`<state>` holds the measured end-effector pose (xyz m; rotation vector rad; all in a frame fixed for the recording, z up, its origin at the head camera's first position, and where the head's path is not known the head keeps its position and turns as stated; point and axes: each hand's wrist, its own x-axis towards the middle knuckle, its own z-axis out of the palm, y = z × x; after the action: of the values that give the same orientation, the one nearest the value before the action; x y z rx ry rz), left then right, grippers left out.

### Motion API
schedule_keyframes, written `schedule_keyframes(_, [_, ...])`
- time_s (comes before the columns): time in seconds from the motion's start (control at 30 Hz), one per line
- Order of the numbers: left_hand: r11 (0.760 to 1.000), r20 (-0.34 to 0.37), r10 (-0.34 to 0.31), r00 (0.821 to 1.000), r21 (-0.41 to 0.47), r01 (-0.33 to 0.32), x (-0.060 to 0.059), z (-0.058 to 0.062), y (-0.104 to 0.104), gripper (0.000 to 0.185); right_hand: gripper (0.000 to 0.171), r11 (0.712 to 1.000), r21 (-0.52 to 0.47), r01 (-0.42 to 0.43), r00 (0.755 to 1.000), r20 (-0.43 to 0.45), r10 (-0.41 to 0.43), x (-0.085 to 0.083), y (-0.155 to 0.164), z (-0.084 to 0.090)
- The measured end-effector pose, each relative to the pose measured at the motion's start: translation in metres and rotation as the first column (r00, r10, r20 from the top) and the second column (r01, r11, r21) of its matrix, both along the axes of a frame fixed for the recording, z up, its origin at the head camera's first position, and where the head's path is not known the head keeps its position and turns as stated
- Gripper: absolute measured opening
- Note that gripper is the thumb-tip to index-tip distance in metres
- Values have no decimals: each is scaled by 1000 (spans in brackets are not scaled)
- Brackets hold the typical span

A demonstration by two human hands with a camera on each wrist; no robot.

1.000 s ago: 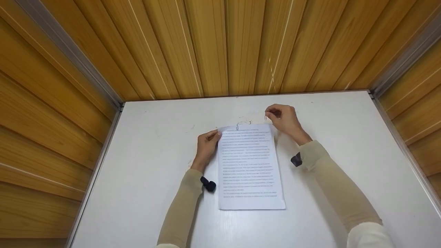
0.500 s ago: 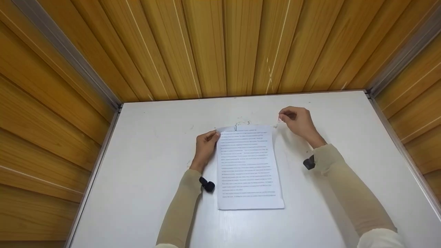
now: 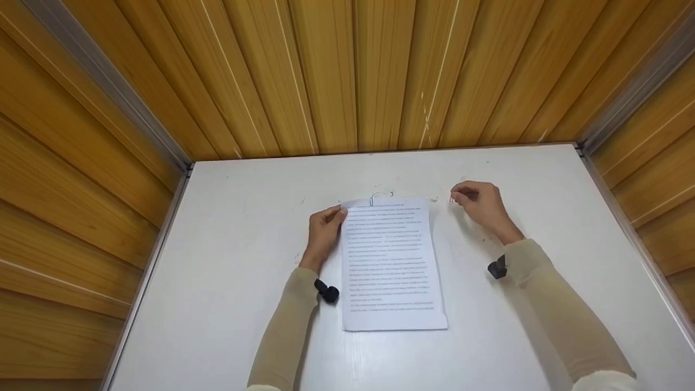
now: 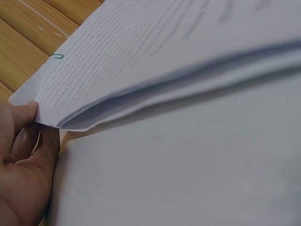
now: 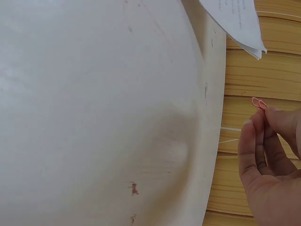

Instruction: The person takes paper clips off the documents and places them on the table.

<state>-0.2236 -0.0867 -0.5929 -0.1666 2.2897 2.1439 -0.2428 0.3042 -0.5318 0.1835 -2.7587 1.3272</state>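
A stack of printed sheets [image 3: 391, 260] lies in the middle of the white table [image 3: 228, 260], held together at its top edge by a green paper clip [image 3: 372, 201] [image 4: 58, 56]. My left hand [image 3: 324, 231] pinches the stack's top left corner [image 4: 40, 110], lifting it slightly. My right hand [image 3: 480, 203] hovers to the right of the stack's top right corner and pinches a small pink paper clip [image 5: 258, 103] [image 3: 451, 201] between thumb and fingertips.
Wooden slat walls [image 3: 347, 76] close the table in at the back and on both sides. A small loose clip [image 3: 390, 193] lies just behind the stack's top edge. Black wrist cameras [image 3: 327, 291] sit on both sleeves.
My right hand has carried the pink paper clip to the right and nearer, away from the stack's top right corner. The left hand and the stack have stayed put.
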Motion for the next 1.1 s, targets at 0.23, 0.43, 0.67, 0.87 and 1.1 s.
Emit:
schedule_keyframes(0.23, [1000, 10, -18, 1000, -2, 18, 1, 0, 1, 38, 17, 1000, 9, 3, 998, 55, -3, 3, 10, -12])
schedule_keyframes(0.43, [1000, 0, -30, 1000, -6, 30, 0, 0, 1, 39, 16, 1000, 25, 1, 996, 89, -3, 6, 15, -21])
schedule_keyframes(0.67, [999, -12, -31, 999, -17, 31, 1, -1, -1, 38, 14, 998, 66, -23, 993, 116, 16, 6, 17, -25])
schedule_keyframes(0.87, [999, -12, -33, 999, -24, 32, 2, 0, -2, 39, 13, 995, 95, -20, 986, 164, 4, 3, 14, -23])
schedule_keyframes(1.1, [999, -5, -31, 1000, -8, 31, 1, 0, -2, 40, 13, 991, 131, -33, 982, 188, 8, 2, 10, -20])
